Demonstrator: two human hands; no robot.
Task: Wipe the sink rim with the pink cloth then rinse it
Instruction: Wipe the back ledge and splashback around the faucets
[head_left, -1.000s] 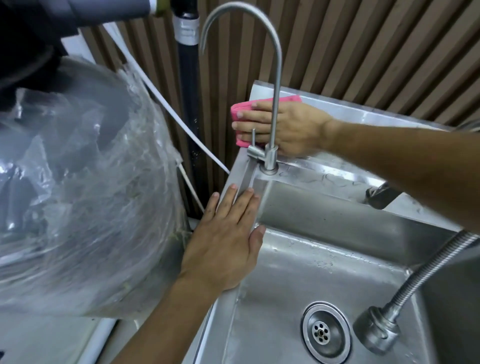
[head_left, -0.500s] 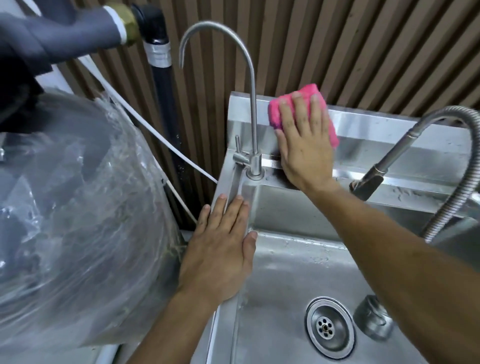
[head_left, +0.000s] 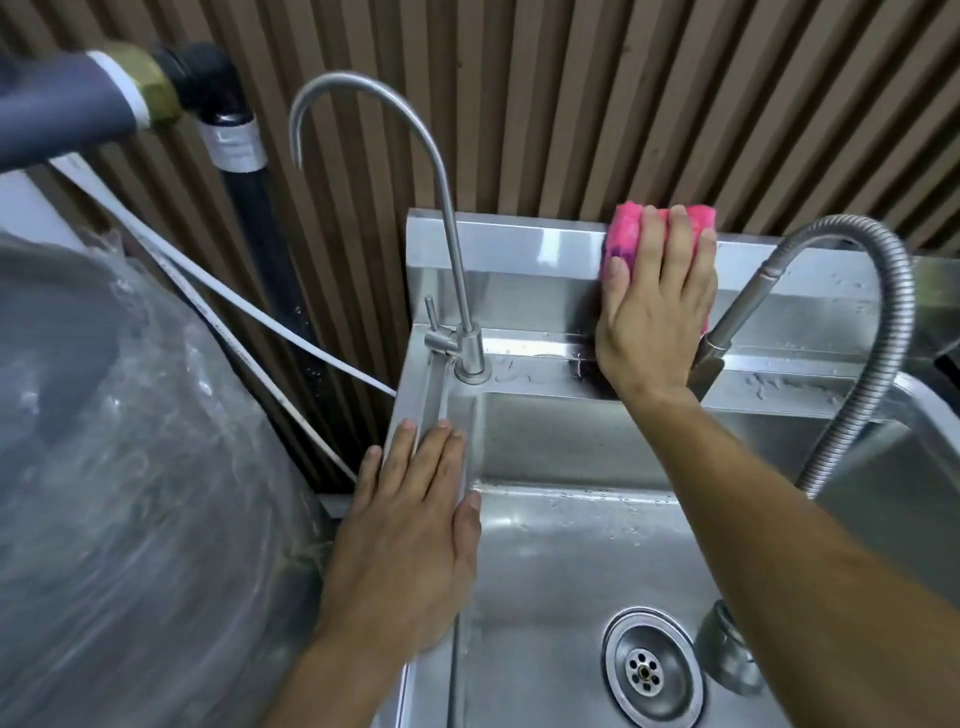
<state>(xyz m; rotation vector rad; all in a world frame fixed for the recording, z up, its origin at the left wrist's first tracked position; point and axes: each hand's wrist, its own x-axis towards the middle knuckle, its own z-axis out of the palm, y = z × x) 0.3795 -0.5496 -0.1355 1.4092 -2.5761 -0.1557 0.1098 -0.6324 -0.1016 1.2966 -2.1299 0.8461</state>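
The pink cloth (head_left: 627, 224) lies against the upright back rim of the steel sink (head_left: 524, 244). My right hand (head_left: 655, 306) presses flat on the cloth with straight fingers, covering most of it. My left hand (head_left: 410, 540) rests flat, fingers straight, on the sink's left rim (head_left: 415, 384). The basin below has a round drain (head_left: 652, 670).
A thin gooseneck tap (head_left: 447, 223) stands at the sink's back left corner. A flexible spring-hose sprayer (head_left: 852, 332) arches at the right, its head hanging near the drain. A large plastic-wrapped bulk (head_left: 130, 467) fills the left. Black pipe and white hose run along the slatted wall.
My right hand has slid the cloth to the right along the back rim, from beside the thin tap toward the spring-hose sprayer. The left hand has stayed on the left rim.
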